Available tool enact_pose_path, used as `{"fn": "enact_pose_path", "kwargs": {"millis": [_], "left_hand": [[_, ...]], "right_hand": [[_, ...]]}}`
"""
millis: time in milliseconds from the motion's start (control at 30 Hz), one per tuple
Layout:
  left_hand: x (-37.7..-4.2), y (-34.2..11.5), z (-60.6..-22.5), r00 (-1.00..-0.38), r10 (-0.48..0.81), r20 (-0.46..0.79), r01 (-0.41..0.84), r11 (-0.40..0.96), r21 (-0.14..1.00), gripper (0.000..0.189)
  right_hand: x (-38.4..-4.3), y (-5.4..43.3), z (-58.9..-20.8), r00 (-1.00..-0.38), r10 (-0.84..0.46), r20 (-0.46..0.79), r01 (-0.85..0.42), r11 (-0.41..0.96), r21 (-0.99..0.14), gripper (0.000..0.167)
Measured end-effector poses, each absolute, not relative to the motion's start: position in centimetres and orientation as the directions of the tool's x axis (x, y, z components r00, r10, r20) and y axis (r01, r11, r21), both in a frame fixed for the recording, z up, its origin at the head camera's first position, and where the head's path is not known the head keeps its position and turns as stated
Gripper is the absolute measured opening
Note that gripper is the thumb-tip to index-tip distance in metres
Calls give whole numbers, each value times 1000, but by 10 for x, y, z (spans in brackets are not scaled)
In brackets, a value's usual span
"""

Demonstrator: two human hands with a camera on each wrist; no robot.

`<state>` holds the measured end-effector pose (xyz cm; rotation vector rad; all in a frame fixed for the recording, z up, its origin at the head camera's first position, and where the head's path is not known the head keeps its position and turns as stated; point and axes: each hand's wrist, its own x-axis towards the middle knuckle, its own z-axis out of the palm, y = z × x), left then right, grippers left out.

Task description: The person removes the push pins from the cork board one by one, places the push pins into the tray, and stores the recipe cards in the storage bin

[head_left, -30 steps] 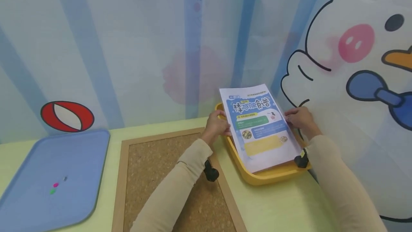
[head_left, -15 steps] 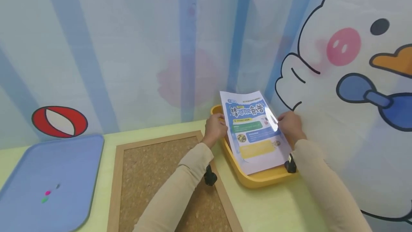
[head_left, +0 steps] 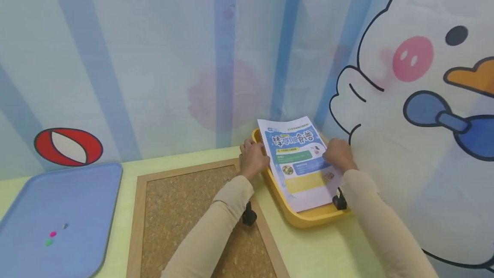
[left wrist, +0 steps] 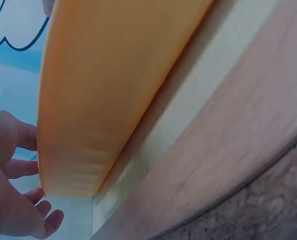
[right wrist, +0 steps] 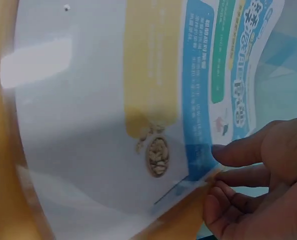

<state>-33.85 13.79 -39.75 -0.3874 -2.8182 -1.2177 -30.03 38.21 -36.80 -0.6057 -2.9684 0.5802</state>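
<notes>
A printed sheet (head_left: 299, 158), glossy with blue, green and yellow blocks, lies in a yellow tray (head_left: 308, 220). My left hand (head_left: 252, 158) is at the tray's left rim with fingers spread. In the left wrist view, some fingers of the left hand (left wrist: 13, 175) pass behind the tray wall (left wrist: 103, 90) and their tips are hidden; others stay outside it. My right hand (head_left: 339, 154) is at the sheet's right edge. Close up in the right wrist view, thumb and forefinger of the right hand (right wrist: 258, 180) pinch the edge of the sheet.
A wood-framed cork board (head_left: 185, 209) lies left of the yellow tray. Farther left, a blue tray (head_left: 77, 200) carries small pink, green and grey pieces. A printed curtain (head_left: 154, 55) stands behind and to the right, close to the yellow tray.
The sheet has sunk lower into the yellow tray. My left hand's fingers have gone from the sheet's edge to spread over the rim. My right hand has come down slightly with the sheet.
</notes>
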Motion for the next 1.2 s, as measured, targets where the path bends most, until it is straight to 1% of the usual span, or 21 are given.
{"fn": "enact_pose_path", "kwargs": {"millis": [100,133,233,333,467,567,700,833,933,1033,1133,1200], "left_hand": [[-338,139,-397,-962,233,140,263,669,695,9],[-339,139,-397,-960,239,143,270,674,687,8],[-341,141,-398,-955,252,155,289,694,660,14],[-343,143,-399,-949,255,186,314,707,634,9],[-345,144,-398,-939,252,232,343,695,632,12],[-347,144,-398,-936,244,253,351,685,638,12],[-350,145,-398,-934,245,262,357,690,630,20],[-351,145,-399,-938,261,230,348,689,636,39],[-353,145,-401,-940,272,205,340,708,619,48],[-354,144,-402,-936,281,212,352,754,554,45],[-354,139,-399,-929,296,222,368,799,476,43],[-353,131,-395,-925,311,219,378,818,433,44]], "right_hand": [[-304,375,-372,-906,415,-84,418,843,-340,34],[-305,372,-373,-901,422,-99,429,839,-333,35],[-309,369,-377,-892,433,-130,451,833,-321,39],[-312,368,-378,-885,439,-158,466,815,-346,41],[-314,369,-375,-878,441,-184,476,777,-411,43],[-316,368,-373,-881,433,-191,472,773,-425,44],[-319,369,-372,-877,437,-197,479,774,-414,45],[-318,371,-370,-876,439,-199,482,777,-405,45],[-317,372,-366,-885,420,-200,465,791,-397,47],[-314,373,-361,-891,399,-216,454,794,-405,52],[-309,373,-353,-889,388,-244,459,767,-448,57],[-306,372,-347,-899,369,-234,437,775,-457,59]]}}
